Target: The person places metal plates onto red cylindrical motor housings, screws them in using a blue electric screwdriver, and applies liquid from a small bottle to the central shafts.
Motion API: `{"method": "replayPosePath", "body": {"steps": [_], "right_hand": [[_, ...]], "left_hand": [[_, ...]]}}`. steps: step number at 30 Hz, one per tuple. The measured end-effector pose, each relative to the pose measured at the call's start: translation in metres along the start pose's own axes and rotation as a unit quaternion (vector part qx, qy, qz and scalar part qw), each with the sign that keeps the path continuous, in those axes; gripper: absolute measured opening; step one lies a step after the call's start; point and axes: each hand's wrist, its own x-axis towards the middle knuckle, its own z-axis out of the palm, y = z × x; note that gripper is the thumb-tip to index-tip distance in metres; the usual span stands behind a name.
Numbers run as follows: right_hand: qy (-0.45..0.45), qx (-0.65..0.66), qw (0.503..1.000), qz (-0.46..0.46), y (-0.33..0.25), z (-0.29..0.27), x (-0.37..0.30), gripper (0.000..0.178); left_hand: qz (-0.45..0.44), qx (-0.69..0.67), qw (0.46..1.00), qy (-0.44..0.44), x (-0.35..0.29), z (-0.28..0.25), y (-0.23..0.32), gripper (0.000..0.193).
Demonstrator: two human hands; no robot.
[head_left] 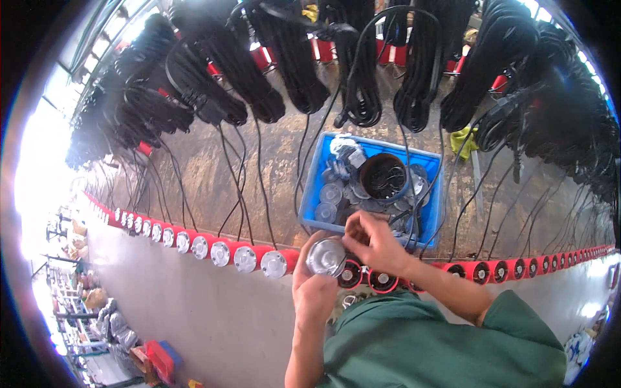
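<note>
My left hand (313, 284) holds a round silver metal cap (325, 257) at the front edge of a long bench. My right hand (374, 242) has its fingers pinched together just above and right of the cap, touching its rim; whether it grips anything small I cannot tell. Under my hands runs a row of red round housings (381, 280) with open dark mouths. To the left, red housings with silver caps (245, 258) line the same edge.
A blue plastic crate (312, 187) behind my hands holds several silver discs and a dark round tub (383, 176). Bundles of coiled black cable (294, 58) hang along the far side, with leads trailing down to the housings. A grey floor and stacked goods lie lower left.
</note>
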Motion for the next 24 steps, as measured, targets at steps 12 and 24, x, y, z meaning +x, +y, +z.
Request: {"method": "replayPosePath", "body": {"steps": [12, 24], "right_hand": [[0.069, -0.177, 0.982, -0.005, 0.075, -0.038, 0.067, 0.026], [0.109, -0.434, 0.875, 0.184, 0.183, -0.057, 0.154, 0.045]], "left_hand": [[0.084, -0.182, 0.979, -0.02, 0.005, -0.03, -0.019, 0.087], [0.128, -0.216, 0.968, -0.012, -0.017, -0.063, 0.001, 0.069]]}}
